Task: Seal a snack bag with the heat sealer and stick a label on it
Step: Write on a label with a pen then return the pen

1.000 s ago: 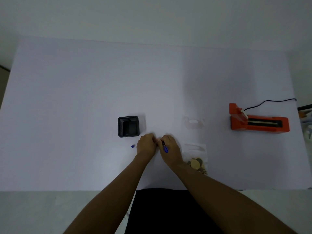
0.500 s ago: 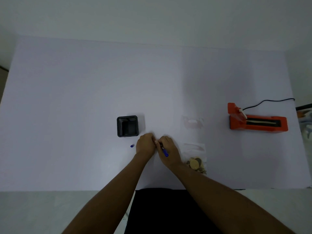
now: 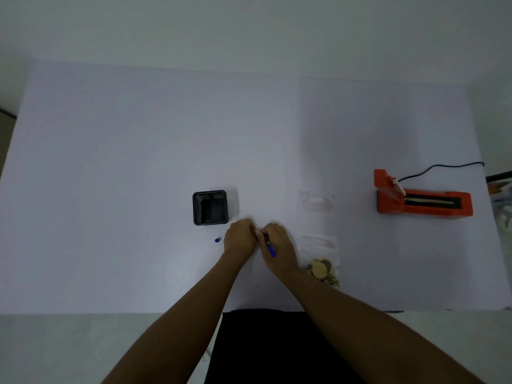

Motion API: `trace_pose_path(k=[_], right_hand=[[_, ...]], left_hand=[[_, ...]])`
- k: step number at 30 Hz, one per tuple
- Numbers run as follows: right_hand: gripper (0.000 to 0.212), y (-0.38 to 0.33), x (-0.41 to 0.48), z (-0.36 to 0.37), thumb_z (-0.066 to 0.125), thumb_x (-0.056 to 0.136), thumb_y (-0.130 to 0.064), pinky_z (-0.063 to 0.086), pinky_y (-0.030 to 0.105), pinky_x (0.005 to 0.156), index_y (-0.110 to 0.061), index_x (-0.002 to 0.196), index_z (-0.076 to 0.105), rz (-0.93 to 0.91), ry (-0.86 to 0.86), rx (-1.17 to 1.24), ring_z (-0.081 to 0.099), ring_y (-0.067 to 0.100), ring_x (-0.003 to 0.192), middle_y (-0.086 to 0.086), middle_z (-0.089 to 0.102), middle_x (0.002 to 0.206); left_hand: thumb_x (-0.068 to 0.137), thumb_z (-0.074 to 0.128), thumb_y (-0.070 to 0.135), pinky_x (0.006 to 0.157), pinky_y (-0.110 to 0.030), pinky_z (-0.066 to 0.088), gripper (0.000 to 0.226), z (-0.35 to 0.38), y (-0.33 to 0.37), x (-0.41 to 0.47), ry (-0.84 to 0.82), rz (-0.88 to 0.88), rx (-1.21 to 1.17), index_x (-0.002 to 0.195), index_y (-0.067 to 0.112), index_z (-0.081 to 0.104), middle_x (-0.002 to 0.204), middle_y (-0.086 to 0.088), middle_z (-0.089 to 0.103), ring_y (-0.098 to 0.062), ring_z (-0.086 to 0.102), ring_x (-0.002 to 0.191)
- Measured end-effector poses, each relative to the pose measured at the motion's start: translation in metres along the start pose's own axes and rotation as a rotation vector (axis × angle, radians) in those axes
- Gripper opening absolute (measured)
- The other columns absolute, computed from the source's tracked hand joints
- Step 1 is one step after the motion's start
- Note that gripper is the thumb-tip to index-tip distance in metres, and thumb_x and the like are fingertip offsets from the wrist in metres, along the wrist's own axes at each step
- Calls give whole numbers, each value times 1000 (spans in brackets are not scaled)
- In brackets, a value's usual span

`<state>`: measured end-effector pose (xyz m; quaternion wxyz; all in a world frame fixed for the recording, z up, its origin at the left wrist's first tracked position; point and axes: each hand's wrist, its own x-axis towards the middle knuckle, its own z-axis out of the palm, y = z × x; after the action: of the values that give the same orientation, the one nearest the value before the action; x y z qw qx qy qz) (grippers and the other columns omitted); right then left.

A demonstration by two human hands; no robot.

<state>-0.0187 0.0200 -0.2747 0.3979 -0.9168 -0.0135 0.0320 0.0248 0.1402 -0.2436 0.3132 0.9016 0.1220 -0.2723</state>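
My right hand (image 3: 278,249) grips a blue pen (image 3: 269,246), its tip pointing toward my left hand (image 3: 240,236). The left hand is closed on the table just left of the pen tip; whatever lies under it is hidden. A clear snack bag (image 3: 321,260) with round brown snacks lies right of my right wrist. A second clear bag (image 3: 316,201) lies flat farther back. The orange heat sealer (image 3: 422,199) stands at the right with its black cord (image 3: 443,167) running back. A blue pen cap (image 3: 217,240) lies left of my left hand.
A black square holder (image 3: 210,207) stands just behind and left of my hands. The white table (image 3: 138,151) stretches wide to the left and back. Some items (image 3: 501,195) sit past the table's right edge.
Both hands stay together at the same spot; the pen shifts only slightly in my right hand.
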Motion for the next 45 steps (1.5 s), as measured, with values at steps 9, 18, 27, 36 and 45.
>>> trace_pose_path(k=[9, 18, 27, 36, 45], right_hand=[[15, 5, 1, -1, 56, 96, -15, 39, 19, 70, -8, 82, 55, 15, -22, 3, 46, 16, 76, 6, 53, 81], [15, 4, -1, -5, 59, 94, -9, 39, 20, 70, -9, 80, 55, 18, 0, -15, 47, 16, 75, 5, 53, 78], [15, 7, -1, -5, 58, 96, -13, 41, 22, 74, -8, 82, 56, 35, 3, -2, 48, 17, 78, 5, 54, 81], [22, 3, -6, -5, 50, 98, -23, 41, 22, 73, -8, 83, 56, -17, -7, -4, 48, 17, 77, 5, 53, 81], [24, 2, -9, -5, 49, 98, -23, 38, 20, 73, -8, 82, 56, -58, -12, -31, 46, 15, 77, 6, 54, 80]], left_hand=[[86, 55, 5, 66, -31, 48, 11, 0, -1, 1, -4, -2, 4, 80, 8, 64, 85, -10, 67, -24, 63, 77], [84, 59, 5, 67, -30, 50, 8, 2, -1, 3, -5, 8, -4, 79, 8, 65, 83, -9, 68, -22, 63, 76], [85, 64, 12, 65, -29, 45, 8, 3, -3, 4, -3, 14, -15, 78, 8, 64, 82, -8, 68, -22, 63, 76], [84, 60, 5, 66, -29, 47, 8, 4, -3, 3, -8, 9, -11, 80, 8, 66, 84, -9, 68, -22, 63, 77], [82, 54, 0, 68, -31, 51, 15, 4, -3, 4, -4, 3, -12, 81, 7, 66, 85, -8, 68, -22, 63, 76]])
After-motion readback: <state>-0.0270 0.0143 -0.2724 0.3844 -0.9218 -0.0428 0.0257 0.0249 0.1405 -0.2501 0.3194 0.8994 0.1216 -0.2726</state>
